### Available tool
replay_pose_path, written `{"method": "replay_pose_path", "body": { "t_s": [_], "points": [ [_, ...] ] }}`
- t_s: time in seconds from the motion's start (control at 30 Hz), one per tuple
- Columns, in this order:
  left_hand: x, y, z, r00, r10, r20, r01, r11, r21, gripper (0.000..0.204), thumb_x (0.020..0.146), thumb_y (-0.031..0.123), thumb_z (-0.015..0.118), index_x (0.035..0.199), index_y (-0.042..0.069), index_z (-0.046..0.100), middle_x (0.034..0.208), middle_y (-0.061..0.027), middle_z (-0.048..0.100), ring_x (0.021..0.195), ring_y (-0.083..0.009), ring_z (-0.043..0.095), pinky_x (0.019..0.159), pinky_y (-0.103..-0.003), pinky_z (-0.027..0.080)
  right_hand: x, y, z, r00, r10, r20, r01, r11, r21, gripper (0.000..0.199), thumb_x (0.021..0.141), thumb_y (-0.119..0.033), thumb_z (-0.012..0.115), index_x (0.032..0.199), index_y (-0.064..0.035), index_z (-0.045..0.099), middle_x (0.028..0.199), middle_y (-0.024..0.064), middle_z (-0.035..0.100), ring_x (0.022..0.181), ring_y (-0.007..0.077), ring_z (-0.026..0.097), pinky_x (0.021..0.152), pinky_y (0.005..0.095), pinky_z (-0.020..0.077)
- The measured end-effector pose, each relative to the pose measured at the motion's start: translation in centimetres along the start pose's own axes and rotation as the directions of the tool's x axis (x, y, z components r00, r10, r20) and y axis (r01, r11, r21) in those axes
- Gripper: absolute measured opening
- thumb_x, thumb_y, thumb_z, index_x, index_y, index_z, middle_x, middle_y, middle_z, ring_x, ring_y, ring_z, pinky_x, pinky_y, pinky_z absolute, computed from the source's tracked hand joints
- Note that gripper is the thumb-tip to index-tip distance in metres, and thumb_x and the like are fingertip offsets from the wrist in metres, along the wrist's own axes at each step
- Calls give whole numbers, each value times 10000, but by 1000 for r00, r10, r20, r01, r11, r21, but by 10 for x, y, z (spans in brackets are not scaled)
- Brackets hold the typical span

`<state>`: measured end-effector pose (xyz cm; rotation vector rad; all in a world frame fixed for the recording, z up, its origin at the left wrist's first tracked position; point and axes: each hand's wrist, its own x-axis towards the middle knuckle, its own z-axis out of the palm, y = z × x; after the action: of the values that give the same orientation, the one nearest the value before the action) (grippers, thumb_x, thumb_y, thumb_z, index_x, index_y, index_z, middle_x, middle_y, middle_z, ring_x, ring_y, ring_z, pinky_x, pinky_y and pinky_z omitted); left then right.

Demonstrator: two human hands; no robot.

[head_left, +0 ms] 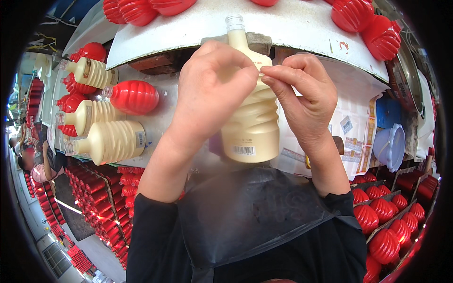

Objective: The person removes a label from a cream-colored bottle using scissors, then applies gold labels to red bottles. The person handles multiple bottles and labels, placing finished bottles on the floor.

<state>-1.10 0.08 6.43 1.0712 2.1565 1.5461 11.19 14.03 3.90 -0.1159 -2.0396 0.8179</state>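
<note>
A cream ribbed bottle with a clear threaded mouth lies in front of me, its neck pointing away and its base toward me. Its neck end rests on a worn grey-brown pad at the white shelf's edge. Over the bottle's shoulder, my left hand pinches with thumb and forefinger. Close beside it, my right hand pinches too, the fingertips of both nearly touching. Whatever lies between the fingertips is too small to make out. Part of the bottle's left side is hidden behind my left hand.
Cream bottles and a red ribbed bottle lie at the left. More red bottles stand on the white shelf beyond. Printed label sheets and a lavender bucket are at the right. Crates of red bottles fill the lower right.
</note>
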Motion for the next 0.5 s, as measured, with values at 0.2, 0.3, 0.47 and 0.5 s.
{"method": "replay_pose_path", "body": {
  "t_s": [0.2, 0.3, 0.47, 0.5],
  "points": [
    [-1, 0, 3, 999, 49, 7, -49, 998, 30, 103, 860, 72, 706, 867, -30, 693, 947, -30, 633, 918, -105, 574, 864, -253, 455, 1, 0, 2, 1000, -28, 2, 28, 1000, -5, 191, 736, 3, 848, 904, -73, 798, 771, 48, 631, 721, 213, 610, 624, 329, 481],
    [-1, 0, 3, 999, 35, 7, -35, 999, -2, 101, 859, 70, 707, 864, -29, 692, 952, -26, 631, 918, -102, 573, 865, -252, 455, 1, 1, 2, 1000, -29, -2, 29, 1000, -10, 198, 732, 4, 850, 907, -74, 799, 769, 49, 631, 720, 214, 611, 626, 328, 482],
    [-1, 0, 3, 1000, -4, -7, 3, 999, -45, 108, 864, 78, 709, 863, -29, 693, 970, -20, 632, 925, -103, 573, 868, -249, 452, -5, 7, 0, 1000, 12, -20, -12, 1000, 2, 201, 758, 31, 829, 935, -61, 802, 794, 55, 645, 733, 207, 624, 636, 323, 491],
    [-2, 0, 2, 1000, -16, -10, 16, 998, -55, 112, 866, 81, 710, 863, -30, 694, 975, -19, 633, 928, -104, 574, 870, -249, 452, -8, 10, -2, 999, 24, -33, -24, 1000, 9, 197, 768, 35, 823, 942, -56, 802, 800, 57, 647, 734, 206, 626, 639, 322, 494]
  ]
}}
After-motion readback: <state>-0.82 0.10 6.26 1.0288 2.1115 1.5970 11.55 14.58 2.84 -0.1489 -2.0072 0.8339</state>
